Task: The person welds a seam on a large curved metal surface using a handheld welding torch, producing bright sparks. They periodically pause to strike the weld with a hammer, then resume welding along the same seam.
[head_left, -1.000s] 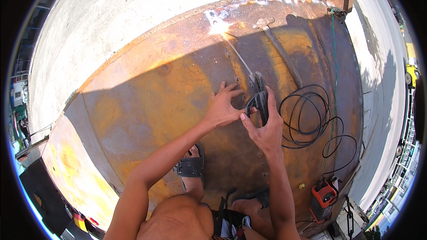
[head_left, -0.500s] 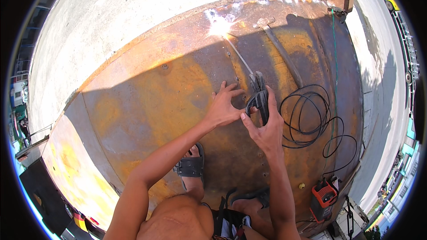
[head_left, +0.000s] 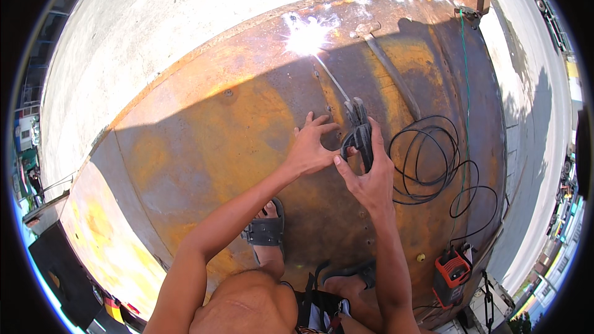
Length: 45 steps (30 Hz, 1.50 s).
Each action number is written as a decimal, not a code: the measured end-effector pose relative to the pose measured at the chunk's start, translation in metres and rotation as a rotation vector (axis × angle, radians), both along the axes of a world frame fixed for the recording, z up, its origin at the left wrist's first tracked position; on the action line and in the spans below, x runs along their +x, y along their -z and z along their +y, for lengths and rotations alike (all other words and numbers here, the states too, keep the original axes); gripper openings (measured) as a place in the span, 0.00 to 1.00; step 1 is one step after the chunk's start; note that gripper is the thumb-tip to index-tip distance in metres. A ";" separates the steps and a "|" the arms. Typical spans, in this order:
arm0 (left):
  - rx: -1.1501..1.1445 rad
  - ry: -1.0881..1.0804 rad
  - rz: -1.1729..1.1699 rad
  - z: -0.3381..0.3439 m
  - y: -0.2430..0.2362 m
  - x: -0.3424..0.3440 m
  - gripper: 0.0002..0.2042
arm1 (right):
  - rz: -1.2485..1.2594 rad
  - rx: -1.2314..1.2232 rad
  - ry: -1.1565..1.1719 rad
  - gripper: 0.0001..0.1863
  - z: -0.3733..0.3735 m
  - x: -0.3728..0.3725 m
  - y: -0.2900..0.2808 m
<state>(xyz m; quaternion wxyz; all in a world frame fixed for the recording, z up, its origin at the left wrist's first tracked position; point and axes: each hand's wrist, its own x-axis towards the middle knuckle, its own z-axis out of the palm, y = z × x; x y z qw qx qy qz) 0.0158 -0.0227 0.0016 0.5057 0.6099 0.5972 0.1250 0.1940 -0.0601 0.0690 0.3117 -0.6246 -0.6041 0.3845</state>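
In my right hand (head_left: 370, 179) is a black welding electrode holder (head_left: 361, 139), the fingers wrapped round its handle. A thin welding rod (head_left: 334, 78) sticks out of its jaws, up and to the left. At the rod's tip a white welding arc (head_left: 305, 38) glares, hiding the spot where it meets the rusty steel plate (head_left: 204, 142). My left hand (head_left: 311, 148) is spread over the plate with nothing in it, its thumb close to the holder; I cannot tell if they touch. Right of the rod lies a hammer (head_left: 391, 69).
A coiled black cable (head_left: 427, 161) lies right of my right hand and runs to an orange-and-black welding machine (head_left: 451, 275). A green line (head_left: 465, 80) hangs along the plate's right side. My sandalled foot (head_left: 267, 229) stands on the plate. Pale ground (head_left: 142, 31) lies beyond the curved edge.
The arc's glare has grown wider and brighter. The rod and holder have shifted very slightly; both hands hold almost the same pose.
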 end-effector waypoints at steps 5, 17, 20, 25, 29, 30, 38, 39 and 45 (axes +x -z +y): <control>0.007 -0.014 0.005 -0.002 0.001 -0.001 0.46 | -0.010 -0.003 -0.003 0.52 0.001 -0.002 0.000; 0.004 0.001 0.010 -0.001 0.002 0.002 0.47 | -0.018 0.008 -0.001 0.51 0.001 0.001 0.002; 0.028 -0.044 -0.054 -0.004 0.013 -0.004 0.51 | 0.012 -0.023 0.003 0.52 0.002 -0.004 0.000; 0.001 -0.040 -0.067 -0.002 0.009 -0.002 0.51 | 0.009 -0.049 0.011 0.52 0.002 -0.002 -0.002; 0.011 -0.043 -0.055 -0.002 0.007 -0.001 0.51 | -0.009 -0.033 0.006 0.51 0.001 -0.002 -0.002; 0.015 -0.045 -0.049 -0.003 0.007 -0.001 0.51 | -0.010 -0.024 0.002 0.51 0.001 -0.002 -0.002; 0.012 -0.016 0.007 -0.002 0.003 -0.001 0.46 | 0.005 -0.047 0.009 0.51 0.002 -0.003 -0.001; 0.013 -0.015 0.009 -0.002 0.004 -0.001 0.46 | 0.005 -0.048 0.008 0.51 0.002 -0.003 -0.002; 0.019 -0.018 0.006 -0.002 0.004 -0.001 0.46 | -0.008 -0.015 -0.001 0.51 0.002 -0.002 0.000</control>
